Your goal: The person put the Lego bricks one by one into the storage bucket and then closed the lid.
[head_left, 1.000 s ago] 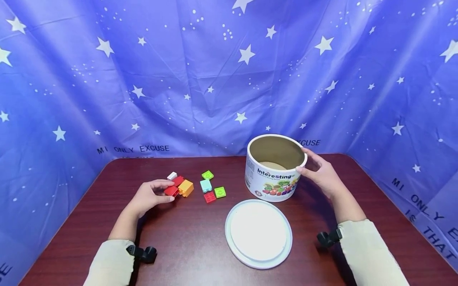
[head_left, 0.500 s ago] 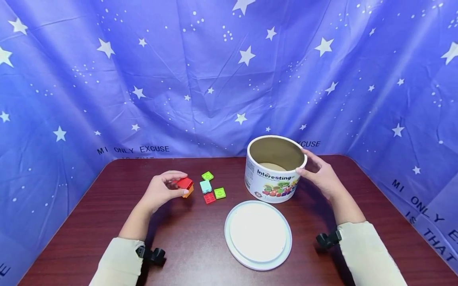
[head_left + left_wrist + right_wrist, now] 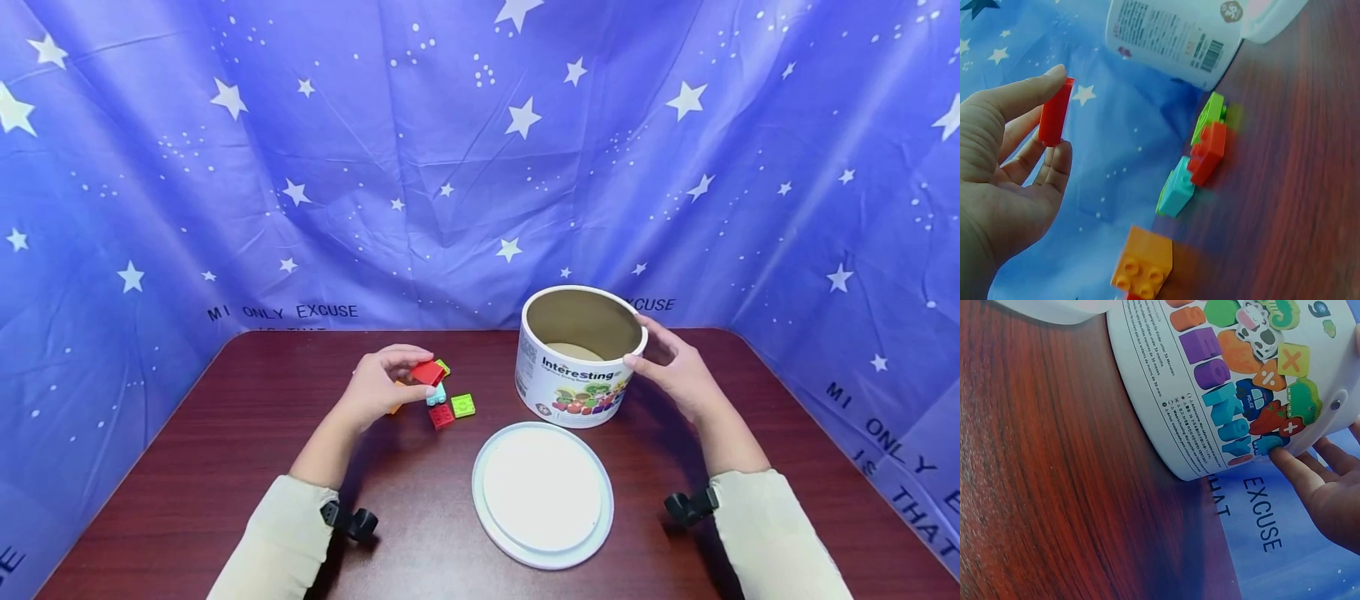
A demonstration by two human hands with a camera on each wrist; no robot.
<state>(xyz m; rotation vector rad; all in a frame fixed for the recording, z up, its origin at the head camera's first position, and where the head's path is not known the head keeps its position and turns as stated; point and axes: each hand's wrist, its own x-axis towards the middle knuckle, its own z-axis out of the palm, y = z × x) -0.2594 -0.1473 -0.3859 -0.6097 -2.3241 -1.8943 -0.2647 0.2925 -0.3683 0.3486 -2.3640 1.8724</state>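
My left hand [image 3: 378, 385] pinches a red toy brick [image 3: 427, 372] between thumb and fingers, raised over the other bricks. In the left wrist view this brick [image 3: 1055, 114] is held edge-on, well apart from the table. Below and around it lie a light blue brick [image 3: 437, 396], a flat red brick [image 3: 442, 416], a green brick [image 3: 463, 405] and an orange brick [image 3: 1147, 259], mostly hidden by the hand in the head view. At the right, my right hand [image 3: 675, 371] holds the side of a white printed bucket [image 3: 551, 385], thumb in front and fingers farther back.
A round white lid [image 3: 542, 492] lies in front of the bucket on the dark red wooden table [image 3: 420, 517]. A second green brick [image 3: 444, 367] shows behind the held one. Beyond the table's back edge hangs a blue star-patterned cloth [image 3: 450, 150].
My left hand has lifted the red brick off the pile beside the orange brick and carried it right, over the light blue one. The right hand stays at the bucket.
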